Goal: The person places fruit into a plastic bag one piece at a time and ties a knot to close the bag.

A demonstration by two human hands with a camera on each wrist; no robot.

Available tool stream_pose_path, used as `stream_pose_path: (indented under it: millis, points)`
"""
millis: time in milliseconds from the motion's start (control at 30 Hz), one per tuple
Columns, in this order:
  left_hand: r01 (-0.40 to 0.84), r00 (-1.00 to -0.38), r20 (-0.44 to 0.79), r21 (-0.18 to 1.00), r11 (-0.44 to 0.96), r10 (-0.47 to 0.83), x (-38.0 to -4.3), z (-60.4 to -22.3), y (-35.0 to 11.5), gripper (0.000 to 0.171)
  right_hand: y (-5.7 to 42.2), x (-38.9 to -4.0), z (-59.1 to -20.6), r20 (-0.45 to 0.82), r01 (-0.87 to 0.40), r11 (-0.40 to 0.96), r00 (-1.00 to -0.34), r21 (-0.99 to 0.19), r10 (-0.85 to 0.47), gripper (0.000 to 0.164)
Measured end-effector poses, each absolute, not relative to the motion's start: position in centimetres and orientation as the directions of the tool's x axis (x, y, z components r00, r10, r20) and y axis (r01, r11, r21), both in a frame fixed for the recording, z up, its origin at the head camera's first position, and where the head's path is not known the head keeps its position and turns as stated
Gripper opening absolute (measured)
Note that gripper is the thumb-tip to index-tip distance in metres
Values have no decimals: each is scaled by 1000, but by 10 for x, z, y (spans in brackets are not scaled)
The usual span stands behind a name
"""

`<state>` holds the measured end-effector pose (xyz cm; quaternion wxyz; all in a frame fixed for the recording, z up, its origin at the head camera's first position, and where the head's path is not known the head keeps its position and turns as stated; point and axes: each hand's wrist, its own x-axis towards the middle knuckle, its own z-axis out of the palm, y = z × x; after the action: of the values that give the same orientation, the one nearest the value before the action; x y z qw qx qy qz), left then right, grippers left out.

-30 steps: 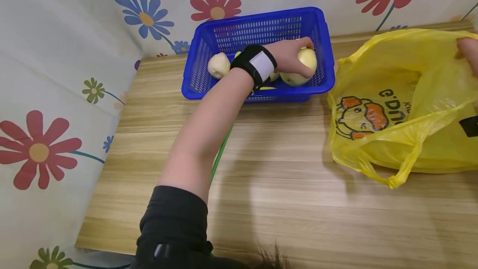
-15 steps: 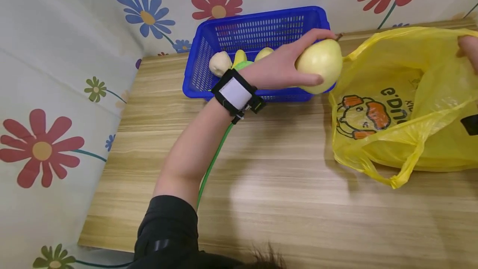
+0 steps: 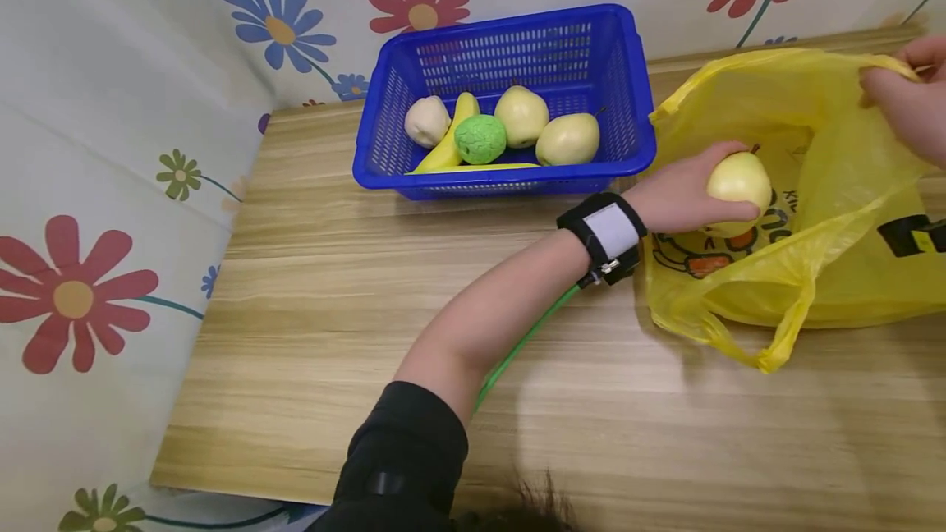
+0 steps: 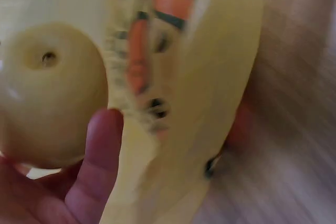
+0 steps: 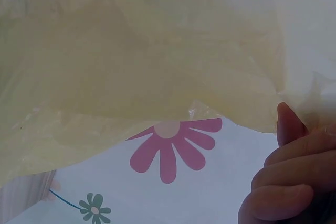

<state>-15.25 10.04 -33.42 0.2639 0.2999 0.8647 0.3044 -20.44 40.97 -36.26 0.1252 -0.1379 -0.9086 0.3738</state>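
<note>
My left hand (image 3: 683, 191) grips a pale yellow pear (image 3: 739, 185) with a dark stem, fingers over the top and thumb on the near side. Hand and pear are at the mouth of a yellow plastic bag (image 3: 850, 290) with a printed duck. The left wrist view gives the pear (image 4: 52, 98) from its calyx end, with the bag wall beside it, blurred. On the right, my right hand (image 3: 909, 97) pinches the bag's upper rim and holds it up. In the right wrist view those curled fingers (image 5: 294, 171) are at the edge of the thin plastic.
A blue perforated basket (image 3: 480, 178) stands at the back against a flowered cloth (image 3: 148, 146). Inside lie two pears (image 3: 567, 139), bananas (image 3: 461, 126), a green wrinkled round fruit (image 3: 480, 139) and a whitish fruit (image 3: 427, 121). A green cable (image 3: 525, 339) trails from the left wrist.
The left hand has lifted the pear out of the basket and carried it right, to the bag's mouth. The right hand has shifted slightly left with the rim.
</note>
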Motion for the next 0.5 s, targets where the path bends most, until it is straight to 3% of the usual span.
stream_pose_path:
  millis: [100,233,367,500]
  points:
    - [389,-724,-326,534,750,608,-157,-346,125,82,375,-183,-334,87,182,675,-935,-715,345,25]
    - [447,-737,-373,356,821,563,-156,-349,146,87,317,-146,-281,37,213,717,-948,-664,315,34]
    - [481,-743,-360,299,824,564,-153,-348,160,91,291,-130,-256,-5,227,746,-958,-626,287,35]
    - [496,-756,-299,321,807,583,-151,-348,165,88,287,-126,-252,-16,240,755,-956,-610,292,34]
